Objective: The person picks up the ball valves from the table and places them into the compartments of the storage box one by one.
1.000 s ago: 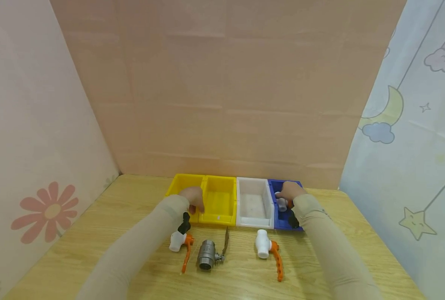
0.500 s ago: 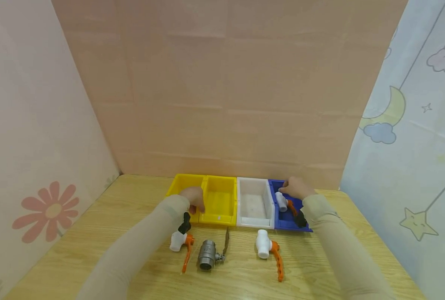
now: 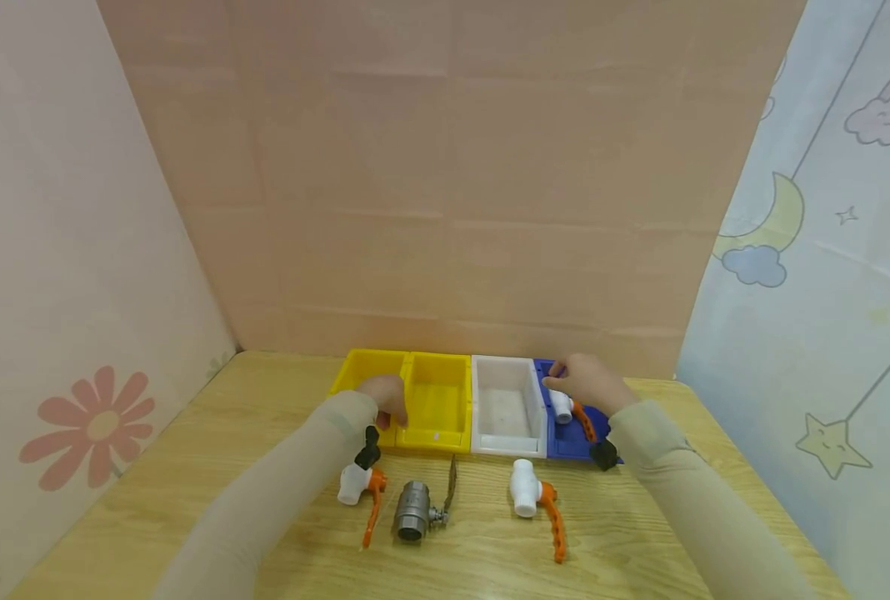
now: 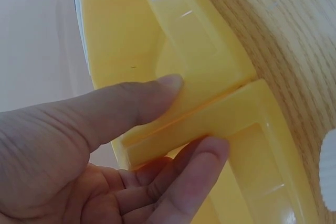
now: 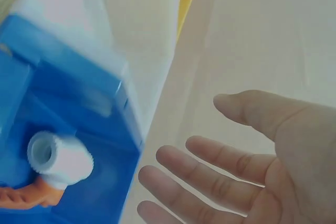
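My left hand [image 3: 387,398] straddles the adjoining walls of two yellow bins. In the left wrist view its thumb lies on one side of the seam and its curled fingers on the other, gripping the yellow bin [image 4: 210,95] walls. My right hand [image 3: 591,382] is over the back of the blue bin [image 3: 568,450], holding nothing. Its fingers are spread and relaxed in the right wrist view. Inside the blue bin lies a white plastic ball valve [image 5: 71,161] with an orange lever, apart from the fingers; my hand partly overlaps it in the head view.
A white bin [image 3: 507,404] stands between the yellow and blue ones. In front lie a white ball valve [image 3: 523,490] with orange lever, a metal ball valve [image 3: 412,510], and another white ball valve [image 3: 352,483] near my left sleeve. A paper-covered wall [image 3: 445,208] rises behind.
My right hand has let go of the white ball valve in the blue bin, lifted and drawn back from it, its fingers opening. The left hand has stayed in place.
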A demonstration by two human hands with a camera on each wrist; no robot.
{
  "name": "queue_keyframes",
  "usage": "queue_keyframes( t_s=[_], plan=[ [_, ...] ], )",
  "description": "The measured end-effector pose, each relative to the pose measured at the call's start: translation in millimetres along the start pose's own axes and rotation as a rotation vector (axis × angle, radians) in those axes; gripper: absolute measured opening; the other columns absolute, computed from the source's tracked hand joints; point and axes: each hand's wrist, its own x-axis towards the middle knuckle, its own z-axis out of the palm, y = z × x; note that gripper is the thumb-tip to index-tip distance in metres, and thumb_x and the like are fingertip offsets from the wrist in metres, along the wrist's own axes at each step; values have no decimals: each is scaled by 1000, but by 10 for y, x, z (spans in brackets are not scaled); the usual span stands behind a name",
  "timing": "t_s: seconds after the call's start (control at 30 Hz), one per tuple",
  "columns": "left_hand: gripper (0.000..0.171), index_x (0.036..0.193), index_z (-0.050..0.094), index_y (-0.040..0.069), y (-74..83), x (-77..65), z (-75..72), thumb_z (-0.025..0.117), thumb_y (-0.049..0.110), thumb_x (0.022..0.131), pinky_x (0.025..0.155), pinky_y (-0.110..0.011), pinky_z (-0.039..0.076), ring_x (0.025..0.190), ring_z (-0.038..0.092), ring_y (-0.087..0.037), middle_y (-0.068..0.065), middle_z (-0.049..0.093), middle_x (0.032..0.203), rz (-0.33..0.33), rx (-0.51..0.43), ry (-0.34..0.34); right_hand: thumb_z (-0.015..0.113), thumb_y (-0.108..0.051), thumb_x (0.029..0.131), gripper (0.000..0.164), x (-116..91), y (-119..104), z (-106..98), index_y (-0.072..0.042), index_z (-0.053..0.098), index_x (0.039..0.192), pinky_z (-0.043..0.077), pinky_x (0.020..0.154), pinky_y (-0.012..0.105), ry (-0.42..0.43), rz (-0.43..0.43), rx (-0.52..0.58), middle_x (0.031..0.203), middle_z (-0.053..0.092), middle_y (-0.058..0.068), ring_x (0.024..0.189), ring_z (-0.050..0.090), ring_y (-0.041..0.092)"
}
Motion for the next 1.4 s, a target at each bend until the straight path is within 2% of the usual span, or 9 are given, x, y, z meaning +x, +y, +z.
queue_keyframes(
  t_s=[0.23, 0.4, 0.7, 0.9, 1.13, 1.4],
  plan=[
    [15, 80, 69, 6, -9, -18, 3, 79, 18, 80, 49, -24, 45, 51, 53, -16, -6, 61, 63, 4, -8, 2, 63, -32, 93, 30, -168, -204, 57, -6, 64, 107, 54, 75, 39, -38, -14, 31, 99, 69, 9, 82, 65, 18],
    [16, 81, 69, 6, -24, 7, 18, 79, 17, 79, 48, -24, 45, 50, 53, -16, -7, 60, 62, 5, -15, 7, 64, -30, 92, 26, -280, -308, 157, -9, 64, 107, 52, 70, 35, -40, -30, 6, 96, 67, 5, 78, 62, 14],
    [16, 82, 69, 5, -17, 13, 5, 79, 16, 79, 48, -24, 46, 50, 53, -16, -7, 59, 61, 11, -20, 0, 67, -30, 89, 16, -519, -379, 404, -15, 63, 91, 48, 62, 32, -56, -50, -46, 81, 64, -3, 70, 57, 10],
    [15, 83, 68, 5, -18, 19, 3, 79, 16, 80, 49, -24, 46, 52, 53, -17, -6, 59, 62, 5, -23, -6, 71, -30, 86, 22, -613, -368, 578, -16, 57, 80, 43, 55, 28, -71, -57, -65, 72, 59, -6, 60, 51, 10],
    [15, 81, 70, 5, -32, -6, 9, 79, 16, 79, 50, -24, 48, 53, 56, -16, -7, 61, 63, 25, -13, 1, 73, -35, 84, 29, -725, -396, 760, -16, 52, 76, 34, 50, 26, -89, 1, -68, 62, 50, -4, 54, 46, 12],
    [16, 81, 69, 5, -13, -60, -5, 80, 17, 79, 51, -24, 50, 53, 59, -16, -7, 63, 64, 36, -3, 19, 71, -46, 83, 37, -792, -398, 851, -12, 56, 81, 39, 53, 27, -146, 93, -26, 68, 55, -3, 59, 50, 13]
  ],
)
